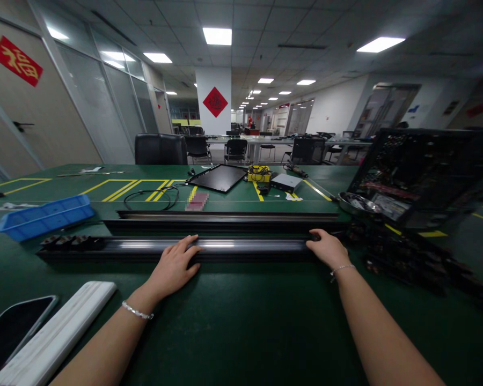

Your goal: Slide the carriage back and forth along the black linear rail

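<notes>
A long black metal rail (225, 245) lies crosswise on the green table, with its channel facing up. Several small black blocks (66, 242) sit in the channel at its left end. My left hand (175, 266) rests on the middle of this rail, fingers spread over the near edge. At the rail's right end, my right hand (329, 249) pinches a small black block (315, 235), partly hidden by the fingers. A second black rail (225, 220) lies parallel just behind.
A blue tray (48, 217) stands at the left. Near me are a white bar (70, 327) and a phone (20, 327). A pile of black blocks (418, 260), a metal bowl (358, 203) and an open computer case (430, 171) occupy the right. Behind lies a black panel (217, 177).
</notes>
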Motion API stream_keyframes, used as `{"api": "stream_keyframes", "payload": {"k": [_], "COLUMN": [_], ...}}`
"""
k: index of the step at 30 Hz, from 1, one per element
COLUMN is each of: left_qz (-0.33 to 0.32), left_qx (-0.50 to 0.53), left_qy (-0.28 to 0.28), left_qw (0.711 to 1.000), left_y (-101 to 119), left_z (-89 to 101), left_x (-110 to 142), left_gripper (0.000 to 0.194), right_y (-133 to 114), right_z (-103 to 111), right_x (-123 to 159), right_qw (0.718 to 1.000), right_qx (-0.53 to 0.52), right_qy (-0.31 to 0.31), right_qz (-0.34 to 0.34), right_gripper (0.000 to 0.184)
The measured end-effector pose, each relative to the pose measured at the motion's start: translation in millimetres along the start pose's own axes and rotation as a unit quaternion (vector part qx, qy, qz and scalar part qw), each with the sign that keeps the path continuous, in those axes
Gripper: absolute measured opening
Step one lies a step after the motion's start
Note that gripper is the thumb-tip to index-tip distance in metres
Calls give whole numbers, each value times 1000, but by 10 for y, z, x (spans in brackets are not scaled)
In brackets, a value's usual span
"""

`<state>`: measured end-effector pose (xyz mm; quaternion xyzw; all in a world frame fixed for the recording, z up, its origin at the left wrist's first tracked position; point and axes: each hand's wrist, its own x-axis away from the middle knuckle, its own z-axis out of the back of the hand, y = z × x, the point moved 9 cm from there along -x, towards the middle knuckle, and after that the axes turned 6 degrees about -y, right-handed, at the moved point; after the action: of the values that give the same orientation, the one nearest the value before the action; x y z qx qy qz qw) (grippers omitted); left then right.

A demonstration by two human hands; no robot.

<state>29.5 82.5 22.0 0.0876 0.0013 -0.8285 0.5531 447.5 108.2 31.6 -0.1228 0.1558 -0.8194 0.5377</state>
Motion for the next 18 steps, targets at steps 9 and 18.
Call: {"api": "stream_keyframes", "payload": {"k": [9,18], "left_qz": [2,-4], "left_qx": [0,2], "left_qy": [-4,6], "left_qw": [1000,1000], "left_y": [13,-9], "left_z": [22,-7], "left_x": [2,4], "left_gripper": [36,38], "right_y": [71,220], "right_z": [24,-25], "right_x": [-17,-101], "right_qw": [1000,1000], "right_qx": [18,-4], "right_qy": [15,-8], "right_qz": [-8,-6], "right_gripper": [43,50]}}
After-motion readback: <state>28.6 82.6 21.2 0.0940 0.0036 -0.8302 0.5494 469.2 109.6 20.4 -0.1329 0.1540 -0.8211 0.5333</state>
